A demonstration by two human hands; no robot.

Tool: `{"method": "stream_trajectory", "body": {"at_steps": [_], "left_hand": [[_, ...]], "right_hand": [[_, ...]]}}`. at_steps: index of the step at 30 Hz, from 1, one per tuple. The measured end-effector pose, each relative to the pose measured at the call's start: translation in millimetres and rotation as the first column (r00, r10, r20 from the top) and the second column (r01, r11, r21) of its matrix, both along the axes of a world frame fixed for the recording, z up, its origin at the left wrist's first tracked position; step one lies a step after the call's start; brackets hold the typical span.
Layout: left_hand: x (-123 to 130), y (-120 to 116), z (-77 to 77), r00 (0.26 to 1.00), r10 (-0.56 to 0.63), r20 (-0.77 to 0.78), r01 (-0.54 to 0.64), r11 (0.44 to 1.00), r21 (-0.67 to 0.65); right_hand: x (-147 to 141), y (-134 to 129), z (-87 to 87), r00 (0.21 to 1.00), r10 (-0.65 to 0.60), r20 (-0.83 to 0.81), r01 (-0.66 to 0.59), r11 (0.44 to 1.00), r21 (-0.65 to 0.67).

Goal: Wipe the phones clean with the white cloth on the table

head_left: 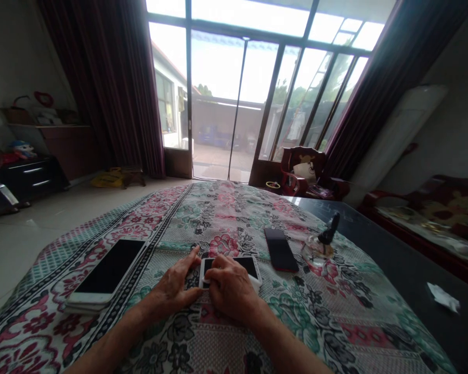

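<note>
A white phone with a dark screen [250,266] lies crosswise on the patterned cloth. My left hand [175,284] rests at its left end, thumb and fingers spread apart, nothing in the grasp. Over the middle of the phone is my right hand [230,283], its fingers curled and pressed on the screen around a small piece of something white, mostly hidden under the fingers. To the left lies a larger white phone [107,270], stacked on another flat white item. A dark phone with a red edge [281,249] lies to the right.
Right of the dark phone stands a glass jar [315,250] with a black object on top. A crumpled white tissue [443,297] lies on the dark surface at the right. The floral cloth [226,205] covers the table. Beyond are a wooden chair [302,156] and glass doors.
</note>
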State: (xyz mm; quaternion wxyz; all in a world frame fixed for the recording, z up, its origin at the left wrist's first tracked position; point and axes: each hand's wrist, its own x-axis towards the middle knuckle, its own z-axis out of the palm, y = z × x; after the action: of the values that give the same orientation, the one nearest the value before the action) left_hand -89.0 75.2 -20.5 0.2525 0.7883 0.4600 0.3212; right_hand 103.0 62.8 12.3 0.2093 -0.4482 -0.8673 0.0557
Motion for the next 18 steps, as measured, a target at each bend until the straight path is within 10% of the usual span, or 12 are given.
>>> {"method": "stream_trajectory", "body": {"at_steps": [18], "left_hand": [[-4.0,4.4,-4.4,0.999,-0.052,0.004,0.052,0.999,-0.009]], "right_hand": [[-10.0,8.2,-2.3,0.999,-0.043,0.022,0.042,0.998,0.04]]}}
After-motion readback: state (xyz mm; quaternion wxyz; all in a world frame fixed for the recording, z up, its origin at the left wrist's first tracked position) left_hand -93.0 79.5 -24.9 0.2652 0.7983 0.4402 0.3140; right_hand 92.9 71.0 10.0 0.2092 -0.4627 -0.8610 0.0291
